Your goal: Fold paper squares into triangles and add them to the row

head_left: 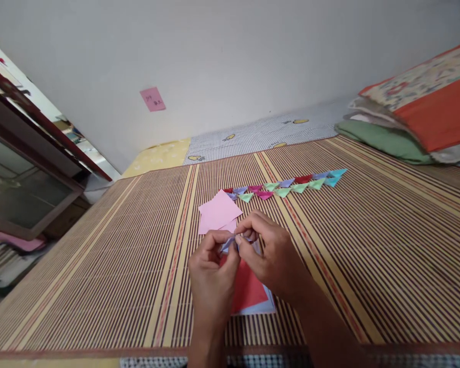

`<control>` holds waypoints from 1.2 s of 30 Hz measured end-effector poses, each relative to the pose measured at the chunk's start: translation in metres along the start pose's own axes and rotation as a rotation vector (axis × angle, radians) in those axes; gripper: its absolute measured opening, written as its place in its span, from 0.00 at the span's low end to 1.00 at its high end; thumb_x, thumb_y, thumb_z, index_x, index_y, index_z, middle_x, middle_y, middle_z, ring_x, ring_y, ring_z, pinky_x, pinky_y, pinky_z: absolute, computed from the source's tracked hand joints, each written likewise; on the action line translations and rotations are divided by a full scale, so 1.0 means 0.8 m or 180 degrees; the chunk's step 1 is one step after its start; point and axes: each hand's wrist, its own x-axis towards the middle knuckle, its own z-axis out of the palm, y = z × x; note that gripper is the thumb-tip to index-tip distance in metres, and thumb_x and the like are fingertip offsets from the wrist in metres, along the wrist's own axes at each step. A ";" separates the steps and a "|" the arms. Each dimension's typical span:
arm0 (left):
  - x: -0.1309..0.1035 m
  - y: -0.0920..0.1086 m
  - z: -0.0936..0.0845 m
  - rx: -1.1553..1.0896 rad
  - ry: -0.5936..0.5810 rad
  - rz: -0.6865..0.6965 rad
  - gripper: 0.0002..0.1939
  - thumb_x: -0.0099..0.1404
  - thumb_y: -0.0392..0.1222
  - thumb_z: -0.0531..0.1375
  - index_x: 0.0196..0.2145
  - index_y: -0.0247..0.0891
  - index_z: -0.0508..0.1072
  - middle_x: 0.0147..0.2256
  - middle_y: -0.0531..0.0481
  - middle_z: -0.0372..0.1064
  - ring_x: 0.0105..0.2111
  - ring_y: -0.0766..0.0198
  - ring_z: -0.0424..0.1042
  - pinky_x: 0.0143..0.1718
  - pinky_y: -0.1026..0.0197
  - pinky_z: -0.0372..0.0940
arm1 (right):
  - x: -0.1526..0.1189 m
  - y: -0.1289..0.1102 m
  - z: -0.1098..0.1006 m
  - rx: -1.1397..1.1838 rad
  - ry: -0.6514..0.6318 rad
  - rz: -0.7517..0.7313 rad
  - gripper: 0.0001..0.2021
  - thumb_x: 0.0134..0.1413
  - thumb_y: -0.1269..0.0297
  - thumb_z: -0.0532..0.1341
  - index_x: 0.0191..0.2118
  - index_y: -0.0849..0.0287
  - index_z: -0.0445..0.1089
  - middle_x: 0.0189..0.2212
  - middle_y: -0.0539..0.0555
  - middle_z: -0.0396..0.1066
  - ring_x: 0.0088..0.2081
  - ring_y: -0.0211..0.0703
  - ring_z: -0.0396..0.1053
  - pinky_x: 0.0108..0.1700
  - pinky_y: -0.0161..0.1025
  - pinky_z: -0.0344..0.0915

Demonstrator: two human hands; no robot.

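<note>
A small folded piece of bluish paper [227,245] is pinched between both hands, its shape partly hidden by fingers. My left hand [214,271] grips its left side with thumb and fingers. On its right side, my right hand [272,253] closes thumb and forefinger. Beneath the hands lies a stack with a red sheet [249,289] on top and pale blue edges [266,305] showing under it. Pink square sheets [219,210] overlap just beyond my left hand. Behind them, small folded paper pieces [282,192] in several colours form two rows slanting to the right.
A striped bamboo mat [138,255] covers the surface. Folded bedding and a pillow [440,110] are piled at the back right. A pink note [152,99] is stuck on the wall. On the left stand a glass-fronted cabinet [19,179] and stacked papers [3,260].
</note>
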 end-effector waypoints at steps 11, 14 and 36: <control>-0.001 -0.008 0.004 0.0600 0.0038 0.0683 0.09 0.62 0.28 0.62 0.34 0.41 0.77 0.38 0.49 0.75 0.40 0.59 0.75 0.42 0.59 0.69 | -0.003 0.009 0.000 -0.0406 0.0011 0.0476 0.05 0.54 0.74 0.57 0.32 0.57 0.66 0.25 0.49 0.66 0.26 0.39 0.62 0.29 0.37 0.57; -0.001 -0.006 0.007 0.1042 -0.0001 0.1028 0.11 0.61 0.26 0.61 0.35 0.41 0.77 0.36 0.50 0.75 0.39 0.60 0.75 0.42 0.60 0.69 | -0.003 0.014 -0.003 -0.0449 0.0155 0.0528 0.06 0.54 0.75 0.57 0.30 0.58 0.67 0.23 0.48 0.64 0.24 0.38 0.61 0.28 0.36 0.56; -0.006 -0.020 0.016 0.0465 0.0156 0.0803 0.09 0.65 0.29 0.62 0.38 0.41 0.77 0.38 0.51 0.75 0.40 0.62 0.75 0.43 0.59 0.70 | 0.000 0.018 -0.013 -0.0723 0.0023 -0.0032 0.06 0.59 0.77 0.57 0.35 0.61 0.69 0.29 0.53 0.70 0.31 0.42 0.69 0.34 0.37 0.62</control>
